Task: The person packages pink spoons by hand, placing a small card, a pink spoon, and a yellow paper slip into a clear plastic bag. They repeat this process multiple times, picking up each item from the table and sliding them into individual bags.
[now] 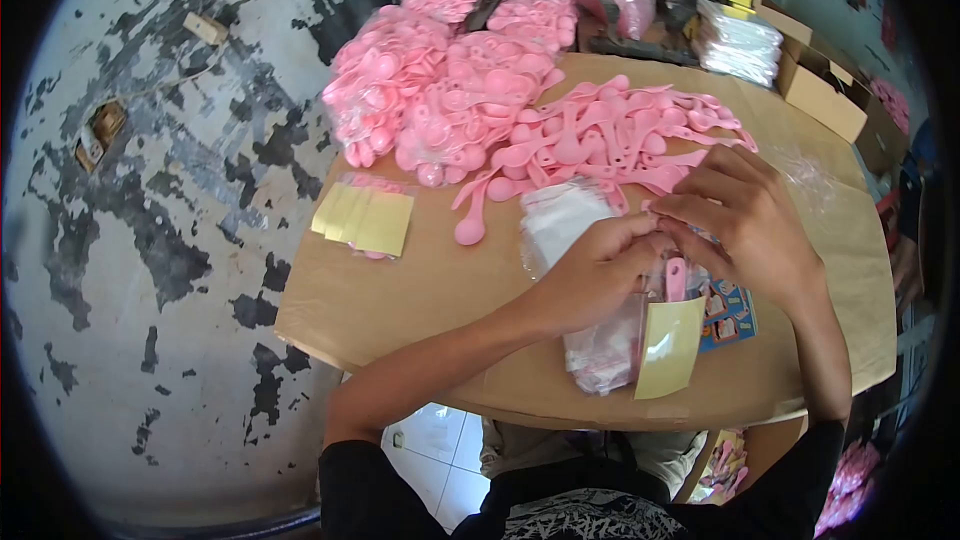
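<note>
My left hand [622, 262] and my right hand [742, 225] meet over the front of the table, fingers pinched at the top of a clear plastic bag. In that bag shows the handle of a pink spoon [676, 280], with a pale yellow card [670, 348] hanging below it. Under my left hand lie clear plastic bags [602, 358], and more white-looking bags [562, 220] are stacked just behind. Blue printed cards [730, 316] lie partly beneath my right hand. Loose pink spoons [610, 125] are heaped beyond both hands.
Filled bags with yellow cards [368, 220] lie at the table's left. Large bags of pink spoons [440, 90] stand at the back left. At the back right are a stack of clear packets [738, 45] and an open cardboard box [822, 95]. A peeling wall [190, 240] borders the left.
</note>
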Tool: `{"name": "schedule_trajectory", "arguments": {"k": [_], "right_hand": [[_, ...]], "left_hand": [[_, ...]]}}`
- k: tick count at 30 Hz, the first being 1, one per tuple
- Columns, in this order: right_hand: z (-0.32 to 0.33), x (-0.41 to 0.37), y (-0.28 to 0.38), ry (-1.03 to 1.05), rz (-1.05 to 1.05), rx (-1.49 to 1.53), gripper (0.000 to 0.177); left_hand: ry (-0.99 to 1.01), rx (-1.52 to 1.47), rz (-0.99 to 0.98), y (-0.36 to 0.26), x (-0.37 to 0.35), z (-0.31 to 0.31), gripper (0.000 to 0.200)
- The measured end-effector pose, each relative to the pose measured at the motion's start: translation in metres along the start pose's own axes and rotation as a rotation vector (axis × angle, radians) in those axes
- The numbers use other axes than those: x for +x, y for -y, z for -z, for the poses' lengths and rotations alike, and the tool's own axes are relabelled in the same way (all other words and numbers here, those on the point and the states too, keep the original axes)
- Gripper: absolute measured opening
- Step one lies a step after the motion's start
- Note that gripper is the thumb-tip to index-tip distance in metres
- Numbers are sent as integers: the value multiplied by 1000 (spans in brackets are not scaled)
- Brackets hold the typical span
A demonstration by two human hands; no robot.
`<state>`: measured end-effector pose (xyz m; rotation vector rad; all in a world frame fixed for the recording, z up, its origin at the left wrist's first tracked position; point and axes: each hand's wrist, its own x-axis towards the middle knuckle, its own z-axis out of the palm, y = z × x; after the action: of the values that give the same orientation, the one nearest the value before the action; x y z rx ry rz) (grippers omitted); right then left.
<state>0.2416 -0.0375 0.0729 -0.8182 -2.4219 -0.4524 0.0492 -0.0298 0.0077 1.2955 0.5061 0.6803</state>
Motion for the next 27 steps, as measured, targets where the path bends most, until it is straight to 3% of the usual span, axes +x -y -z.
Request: {"name": "schedule_trajectory", "arguments": {"k": [8, 11, 13, 16, 20, 23, 25, 27], "right_hand": [[-9, -1, -1, 50, -34, -9, 17], [-14, -2, -3, 8, -94, 20, 15], [-15, -4, -5, -39, -159, 40, 13], [-1, -6, -24, -165, -497, 239, 8], [44, -34, -92, -284, -561, 515, 14], [59, -68, -163, -363, -515, 346, 15], [21, -123, -219, -296, -556, 241, 20], [10, -166, -214, 148, -685, -157, 23]], "left_hand": [[-10, 243, -1, 3, 4, -1, 25], [-8, 330, -83, 9, 3, -1, 28], [-11, 276, -136, 14, 7, -2, 32], [-3, -29, -146, 10, 1, -11, 38], [7, -291, -147, 15, 5, -5, 43], [-52, -215, -119, 7, 2, 0, 46], [-161, -144, -168, 7, 2, -2, 48], [-198, -37, 90, -19, -2, -7, 46]]}}
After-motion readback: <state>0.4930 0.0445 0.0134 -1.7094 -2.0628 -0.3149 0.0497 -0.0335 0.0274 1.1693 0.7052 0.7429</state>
